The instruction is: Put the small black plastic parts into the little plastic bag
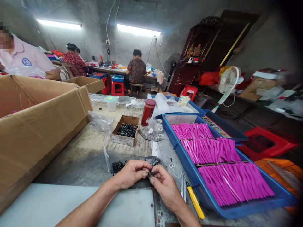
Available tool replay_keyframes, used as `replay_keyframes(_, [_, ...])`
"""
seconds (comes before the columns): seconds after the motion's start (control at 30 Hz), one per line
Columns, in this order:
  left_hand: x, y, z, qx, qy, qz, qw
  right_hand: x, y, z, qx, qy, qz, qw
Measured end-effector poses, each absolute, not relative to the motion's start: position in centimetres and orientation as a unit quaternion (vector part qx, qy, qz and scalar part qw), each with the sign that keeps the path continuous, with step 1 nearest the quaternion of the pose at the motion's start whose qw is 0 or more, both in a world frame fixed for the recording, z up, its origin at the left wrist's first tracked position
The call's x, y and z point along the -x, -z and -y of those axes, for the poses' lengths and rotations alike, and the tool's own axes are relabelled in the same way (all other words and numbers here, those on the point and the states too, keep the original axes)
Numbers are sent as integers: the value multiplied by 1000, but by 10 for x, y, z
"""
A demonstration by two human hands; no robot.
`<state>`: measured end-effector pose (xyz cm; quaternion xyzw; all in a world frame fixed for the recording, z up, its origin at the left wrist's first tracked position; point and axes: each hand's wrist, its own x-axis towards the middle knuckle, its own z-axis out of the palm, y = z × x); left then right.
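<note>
My left hand [132, 173] and my right hand [164, 183] meet above the near part of the table, fingertips close together. Both are closed in a pinch around a small dark piece [148, 173], mostly covered by the fingers, so its kind does not show. Just beyond the left hand lies a loose heap of small black parts [117, 167]. A dark plastic bag [155, 161] sits right behind the fingertips. Farther back, a small cardboard box [123, 140] holds many thin black pieces [127, 130].
A blue tray [187, 164] with rows of magenta strips [234, 183] stands right, a yellow-handled screwdriver [195, 202] beside it. A large cardboard box [47, 138] borders the left. Behind are a red canister [148, 112] and a clear bag [152, 130]. A white board [125, 208] lies in front.
</note>
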<state>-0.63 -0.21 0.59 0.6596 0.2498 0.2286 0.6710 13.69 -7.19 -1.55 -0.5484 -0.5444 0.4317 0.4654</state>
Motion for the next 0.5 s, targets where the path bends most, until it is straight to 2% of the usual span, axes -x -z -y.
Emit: replay_keyframes(0.5, [6, -4, 4, -655, -228, -244, 677, -140, 13, 73, 560, -415, 574, 429])
